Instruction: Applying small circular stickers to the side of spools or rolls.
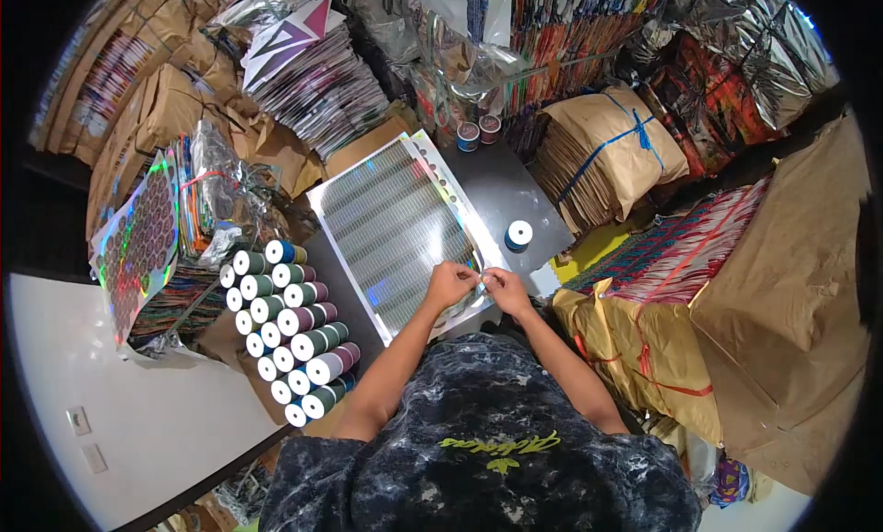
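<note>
A large sheet of holographic stickers (393, 228) in dark rows lies on the dark tabletop. My left hand (454, 284) is over its near right corner, fingertips pinched together. Close beside it, my right hand (507, 290) pinches a small, shiny strip (481, 281) between its fingers; whether the left fingers grip it too is hard to tell. Under the sheet's right side shows another sheet with round dark stickers (441, 177). A spool with a white end (519, 235) stands on the table just beyond my right hand.
Stacked spools (303, 321) with white ends lie left of the sheet. Two small labelled spools (478, 132) stand at the table's far edge. A paper-wrapped bundle tied with blue cord (614, 153) is at the right. Stacks of printed sheets (317, 84) surround the table (483, 180).
</note>
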Motion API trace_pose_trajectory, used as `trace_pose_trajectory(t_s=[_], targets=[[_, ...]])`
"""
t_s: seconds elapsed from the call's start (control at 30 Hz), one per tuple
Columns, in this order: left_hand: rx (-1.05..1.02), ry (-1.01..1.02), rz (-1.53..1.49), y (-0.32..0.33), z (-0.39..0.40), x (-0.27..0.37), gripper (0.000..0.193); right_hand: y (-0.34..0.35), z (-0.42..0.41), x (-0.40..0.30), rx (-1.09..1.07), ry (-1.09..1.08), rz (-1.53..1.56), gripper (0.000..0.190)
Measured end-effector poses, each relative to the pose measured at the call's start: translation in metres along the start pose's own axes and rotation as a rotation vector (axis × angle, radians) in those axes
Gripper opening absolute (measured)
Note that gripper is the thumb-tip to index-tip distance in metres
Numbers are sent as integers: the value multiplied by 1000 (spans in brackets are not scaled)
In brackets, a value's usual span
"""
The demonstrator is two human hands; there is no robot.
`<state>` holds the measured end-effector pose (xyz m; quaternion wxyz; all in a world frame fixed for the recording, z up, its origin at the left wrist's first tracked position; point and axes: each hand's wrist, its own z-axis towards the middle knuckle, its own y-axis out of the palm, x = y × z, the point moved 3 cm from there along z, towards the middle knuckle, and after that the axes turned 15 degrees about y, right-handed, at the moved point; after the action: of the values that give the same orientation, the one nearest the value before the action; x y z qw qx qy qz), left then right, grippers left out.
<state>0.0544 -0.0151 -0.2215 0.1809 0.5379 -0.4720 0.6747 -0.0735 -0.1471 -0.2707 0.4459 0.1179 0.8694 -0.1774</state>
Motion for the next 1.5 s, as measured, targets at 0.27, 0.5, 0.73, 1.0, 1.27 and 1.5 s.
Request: trace_pose_trajectory(t_s=[0.27, 0.5, 0.73, 1.0, 1.27, 1.5], targets=[[44, 83, 48, 3, -2, 1, 21, -1, 3, 10, 41, 24, -106, 25], [60, -10, 44, 9, -5, 0, 19, 1, -9, 1, -13, 111, 19, 25], [37, 50, -52, 10, -8, -4, 22, 3, -8, 5, -26, 127, 78, 21], [39, 86, -58, 11, -10, -13, 26, 3, -7, 5, -39, 105, 32, 23], [77, 55, 66, 8, -4, -2, 18, 1, 2, 25, 25, 100, 5, 21], [148, 362, 146, 15, 3, -8, 16, 4, 1, 21, 19, 144, 9, 17]])
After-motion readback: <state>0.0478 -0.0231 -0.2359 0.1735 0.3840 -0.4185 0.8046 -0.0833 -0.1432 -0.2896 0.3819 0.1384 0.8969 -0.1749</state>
